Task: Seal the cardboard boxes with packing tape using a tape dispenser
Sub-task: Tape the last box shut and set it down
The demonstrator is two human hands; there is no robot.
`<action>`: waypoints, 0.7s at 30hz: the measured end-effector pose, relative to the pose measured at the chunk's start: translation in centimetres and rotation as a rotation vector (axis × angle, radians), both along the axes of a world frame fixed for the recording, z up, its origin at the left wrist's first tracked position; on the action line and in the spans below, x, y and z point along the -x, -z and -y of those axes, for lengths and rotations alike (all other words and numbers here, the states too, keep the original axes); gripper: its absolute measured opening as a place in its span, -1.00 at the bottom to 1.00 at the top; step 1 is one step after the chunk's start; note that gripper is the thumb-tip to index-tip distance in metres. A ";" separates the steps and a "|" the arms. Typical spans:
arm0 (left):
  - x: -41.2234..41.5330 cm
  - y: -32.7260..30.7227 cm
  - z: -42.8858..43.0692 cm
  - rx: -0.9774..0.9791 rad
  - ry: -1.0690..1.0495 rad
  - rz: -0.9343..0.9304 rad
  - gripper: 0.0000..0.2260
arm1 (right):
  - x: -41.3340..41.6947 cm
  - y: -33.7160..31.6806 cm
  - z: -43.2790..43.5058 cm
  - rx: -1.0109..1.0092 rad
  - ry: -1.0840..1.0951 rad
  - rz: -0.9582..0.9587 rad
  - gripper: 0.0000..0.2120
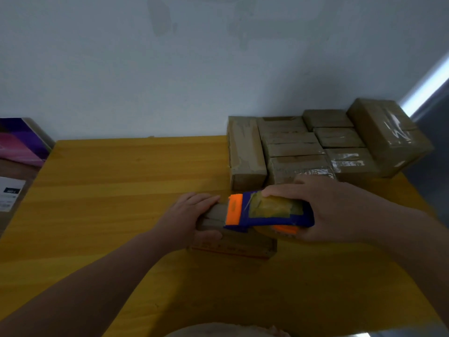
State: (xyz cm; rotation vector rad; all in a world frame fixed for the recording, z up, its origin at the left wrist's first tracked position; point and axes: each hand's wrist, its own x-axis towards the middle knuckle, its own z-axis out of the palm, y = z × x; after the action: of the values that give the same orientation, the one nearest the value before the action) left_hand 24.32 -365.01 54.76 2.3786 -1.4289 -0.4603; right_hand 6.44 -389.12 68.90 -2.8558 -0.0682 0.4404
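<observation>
A small cardboard box [239, 245] lies on the yellow table [109, 190] near the middle. My left hand [192, 215] grips the box's left end, fingers over its top and thumb on the near side. My right hand [328, 210] holds a blue and orange tape dispenser [264, 212] with a roll of clear tape. The dispenser rests on the box's top, its orange front end pointing left toward my left hand. Most of the box's top is hidden under the dispenser and hands.
Several taped cardboard boxes [296, 147] stand packed together at the table's back right, with a larger box [388, 135] at the far right. A purple and pink package [21, 142] and a white label [9, 193] lie left of the table. A pale wall rises behind.
</observation>
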 end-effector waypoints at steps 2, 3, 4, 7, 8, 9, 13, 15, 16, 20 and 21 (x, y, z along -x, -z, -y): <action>-0.1 0.1 0.0 -0.022 -0.005 0.013 -0.10 | 1.0 -0.1 1.1 0.003 0.024 -0.015 -0.35; -0.1 0.1 -0.1 -0.030 -0.001 0.017 -0.10 | 1.5 0.0 1.5 0.016 0.038 -0.033 -0.35; -0.1 0.0 -0.1 -0.041 0.007 0.024 -0.10 | 1.9 0.2 1.8 0.039 0.047 -0.052 -0.34; 0.1 -0.3 -0.1 -0.111 0.046 0.096 -0.08 | 2.5 1.6 2.3 0.084 0.053 -0.075 -0.32; 0.3 -0.5 -0.2 -0.139 0.056 0.137 -0.08 | 2.5 2.0 2.3 0.082 0.057 -0.066 -0.34; 0.6 -0.7 -0.3 -0.164 0.060 0.188 -0.09 | 2.5 2.3 2.3 0.073 0.063 -0.051 -0.35; 2.7 -1.4 -0.9 -0.172 0.004 0.407 -0.16 | 2.9 3.2 2.6 0.047 0.089 -0.020 -0.34; 4.0 -1.3 -1.0 -0.187 -0.049 0.387 -0.18 | 3.2 3.7 2.7 0.023 0.102 -0.009 -0.32; 4.5 -1.0 -1.1 -0.186 -0.071 0.350 -0.17 | 3.3 3.9 2.7 0.015 0.106 0.002 -0.31; 4.3 -0.6 -1.3 -0.242 -0.085 0.372 -0.14 | 3.7 4.6 2.6 -0.047 0.137 0.049 -0.29; 3.9 -0.8 -1.5 -0.252 -0.084 0.389 -0.13 | 3.5 4.8 2.4 -0.064 0.142 0.064 -0.28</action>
State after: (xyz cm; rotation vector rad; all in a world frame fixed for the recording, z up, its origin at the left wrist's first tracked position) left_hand 20.43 -363.53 55.52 2.8391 -1.4913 -0.1665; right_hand 2.89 -391.55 64.15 -2.7886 0.1061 0.3118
